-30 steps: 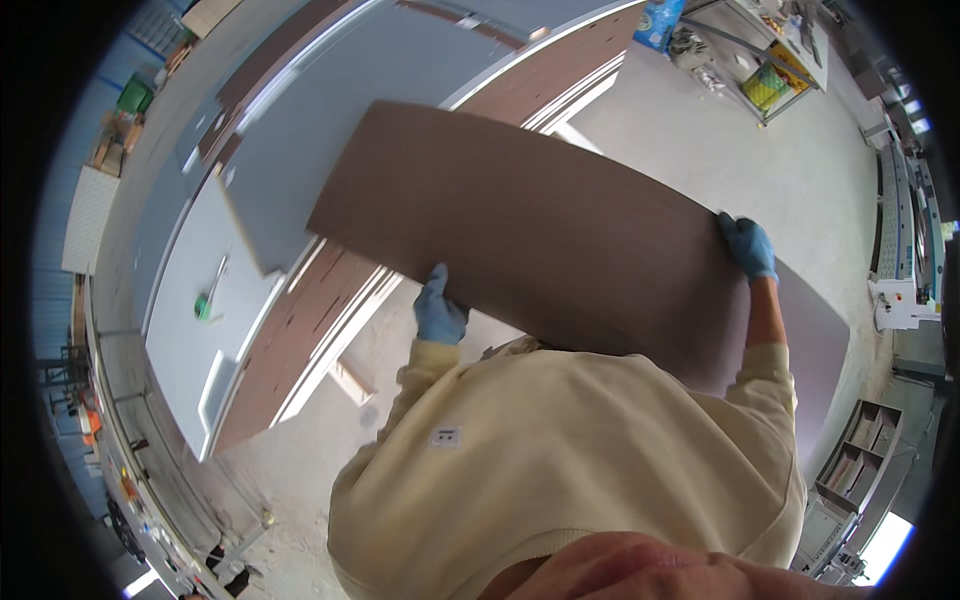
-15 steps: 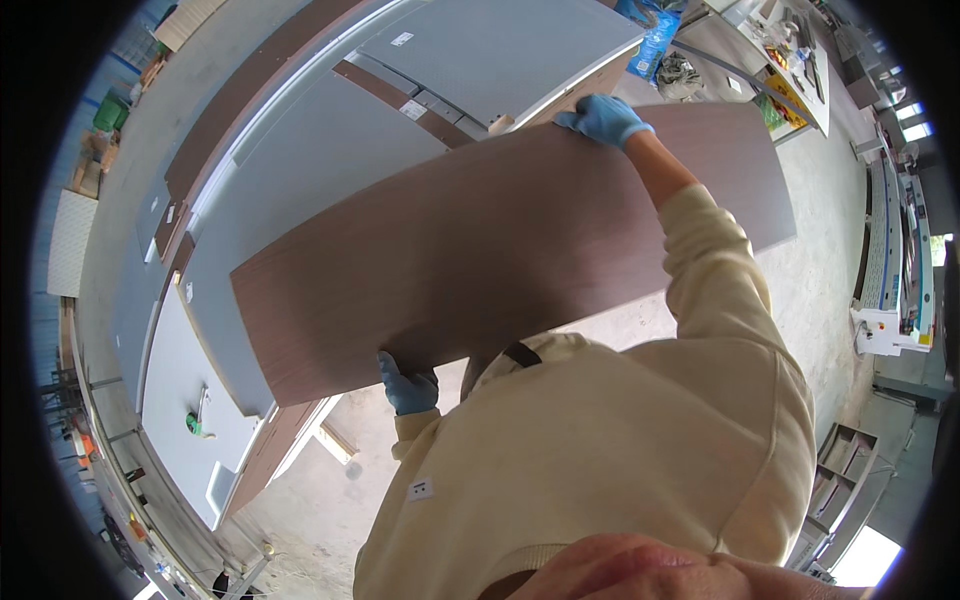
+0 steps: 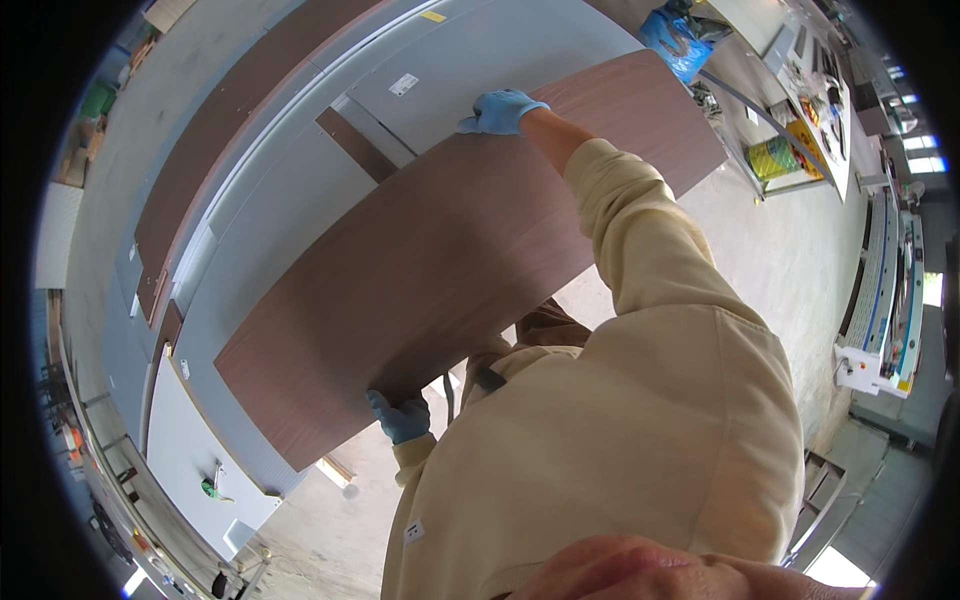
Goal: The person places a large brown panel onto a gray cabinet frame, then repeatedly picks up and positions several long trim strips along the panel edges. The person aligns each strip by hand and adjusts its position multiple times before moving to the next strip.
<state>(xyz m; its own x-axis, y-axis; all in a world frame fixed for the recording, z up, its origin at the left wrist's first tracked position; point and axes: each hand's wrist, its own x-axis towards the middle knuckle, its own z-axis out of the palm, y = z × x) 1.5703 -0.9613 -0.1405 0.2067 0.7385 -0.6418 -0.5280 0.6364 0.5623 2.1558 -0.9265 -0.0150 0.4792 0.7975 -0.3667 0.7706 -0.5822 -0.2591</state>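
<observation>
A long brown wood-grain panel (image 3: 450, 240) lies slantwise before me, over pale grey-blue panels (image 3: 270, 210). My left hand (image 3: 402, 415), in a blue glove, is closed on its near edge with the thumb on top and the fingers hidden beneath. At the far edge, my right hand (image 3: 503, 112), also gloved in blue, grips the panel with its fingers reaching over that edge. Whether the panel rests on the ones under it or hangs just above them, I cannot tell.
A white board (image 3: 195, 440) at the left bears a small green-and-metal tool (image 3: 212, 488). A blue bag (image 3: 672, 45) stands beyond the panel's right end, beside a cluttered worktable (image 3: 850, 130). Farther right is a long machine (image 3: 880, 290). Wooden blocks (image 3: 335, 468) show below the panel.
The brown panel has shifted left and turned, its right end swinging away from me and its left end coming nearer. My right hand has moved left with it; my left hand has come slightly nearer.
</observation>
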